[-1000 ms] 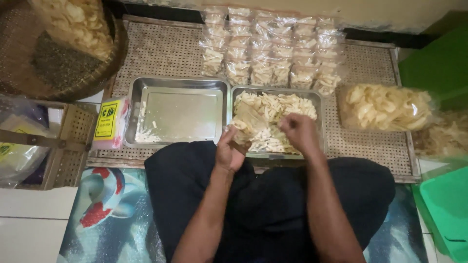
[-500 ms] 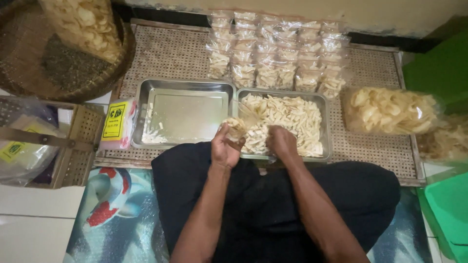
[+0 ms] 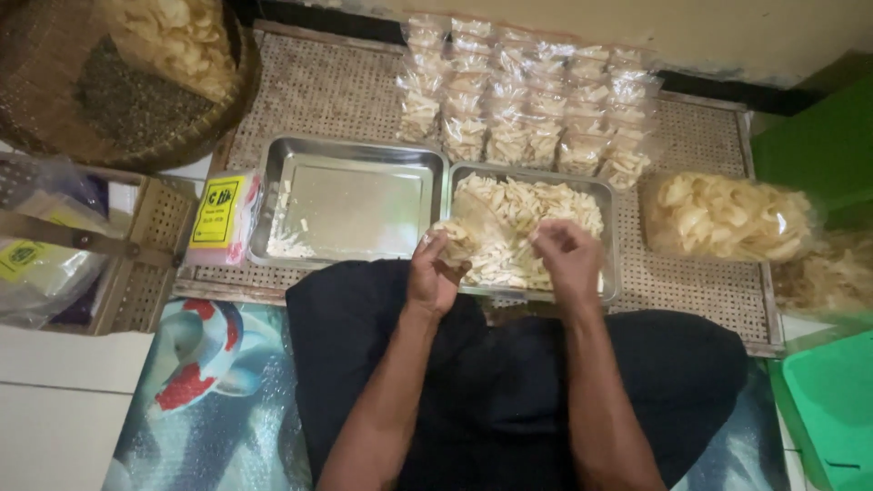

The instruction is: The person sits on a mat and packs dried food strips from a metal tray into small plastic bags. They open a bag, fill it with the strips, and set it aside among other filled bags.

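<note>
- The left hand (image 3: 433, 275) has its fingers curled and pressed together around a small clear bag (image 3: 457, 238) that is partly filled with pale crackers. The bag sits against the fingertips, at the near left corner of the right tray.
- The right hand (image 3: 567, 259) is just beside the bag, to its right. Its fingers are bent downward over the crackers, with the tips close together near the bag's clear upper edge. I cannot tell if they pinch the plastic or a cracker piece.
- Both hands are over the right metal tray (image 3: 611, 238), which is full of loose pale cracker pieces (image 3: 536, 207).
- The left metal tray (image 3: 350, 205) touches the right one side by side. It holds only a few crumbs and pieces along its left edge.
- A small yellow and pink packet (image 3: 221, 216) lies just beside the left tray, on its left side.
- Behind the trays, rows of small filled bags (image 3: 527, 114) lie on a woven mat (image 3: 327, 86), packed close to each other.
- To the right of the right tray there is a big clear bag of larger crackers (image 3: 727, 216), lying on the mat.
- At the far left, a round woven basket (image 3: 118, 100) holds another bag of crackers, and a small woven box (image 3: 145, 241) stands near the yellow packet.
- The person sits with dark clothes on the lap, on a sheet with a fish picture (image 3: 195, 368).
- A green container (image 3: 832, 405) is at the right near corner.
</note>
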